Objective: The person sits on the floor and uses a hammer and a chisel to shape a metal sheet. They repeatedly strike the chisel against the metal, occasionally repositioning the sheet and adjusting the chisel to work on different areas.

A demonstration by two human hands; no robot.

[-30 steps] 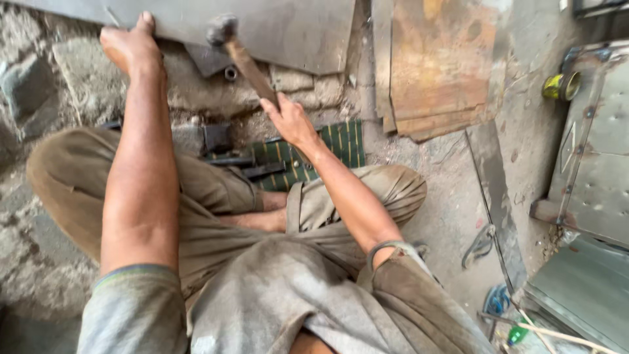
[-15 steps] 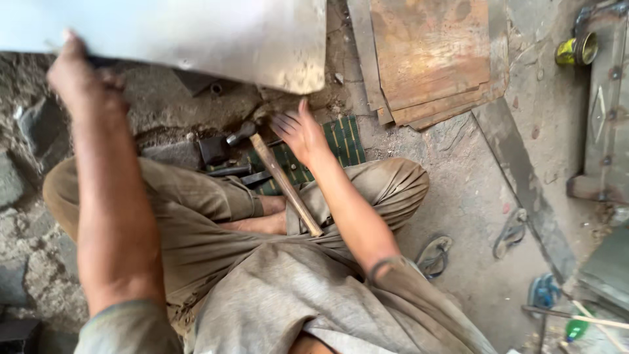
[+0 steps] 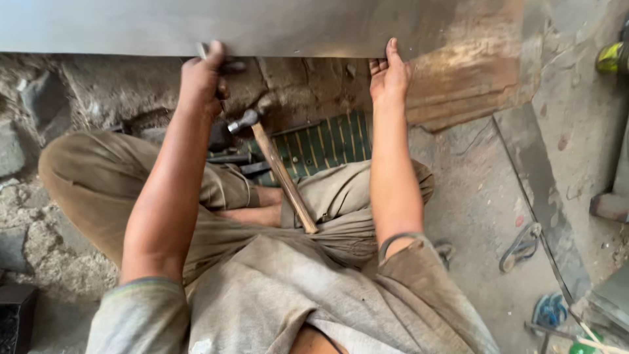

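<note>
Holding: 1 grey metal sheet (image 3: pixel 262 26) filled the top of the view, its lower edge gripped by both hands above the person's lap.
Floor: rough concrete floor (image 3: pixel 485 216) carried everything; broken stone lay along its left edge.
Rusty plate: 1 brown-stained metal plate (image 3: pixel 472 85) stood behind the sheet's right end, toward the floor's upper right.
Green mat: 1 ribbed green mat (image 3: pixel 327 141) lay between the knees, under the sheet's lower edge.
Hammer: 1 hammer (image 3: pixel 278 170) rested across the lap, steel head up near the mat, wooden handle running down to the right; no hand touched it.
Left hand: the left hand (image 3: pixel 203 78) was clamped on the sheet's lower edge, fingers wrapped over it.
Right hand: the right hand (image 3: pixel 390 75) was clamped on the same edge further right, thumb up against the face.
Sandals: 2 sandals, 1 grey sandal (image 3: pixel 521 239) and 1 blue sandal (image 3: pixel 549 311), lay toward the floor's lower right corner.
Risk: the thin bare edge could likely cut either palm if the sheet slid, since nothing padded the grip.
Risk 2: the loose hammer might roll off the thigh if the knees shifted.
</note>
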